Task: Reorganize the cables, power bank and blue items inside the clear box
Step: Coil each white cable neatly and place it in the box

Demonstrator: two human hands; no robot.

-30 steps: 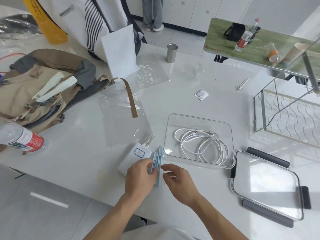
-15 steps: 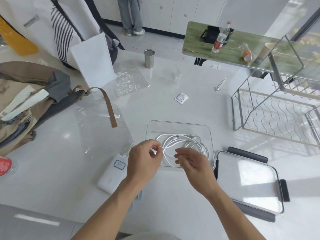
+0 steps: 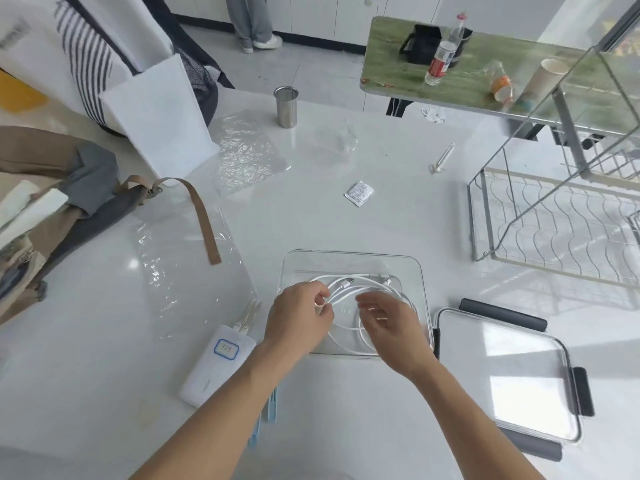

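White coiled cables [image 3: 360, 289] pinched by left hand [image 3: 298, 320] inside clear rectangular plastic box [image 3: 417, 271]; right hand [image 3: 389, 323] held spread just above. White power bank [image 3: 218, 365] left outside.

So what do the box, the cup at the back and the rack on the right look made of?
Box: clear glossy plastic, likely; the cables show through its walls. Cup: dull grey metal, seemingly fine mesh. Rack: thin shiny metal wire, bent in waves.
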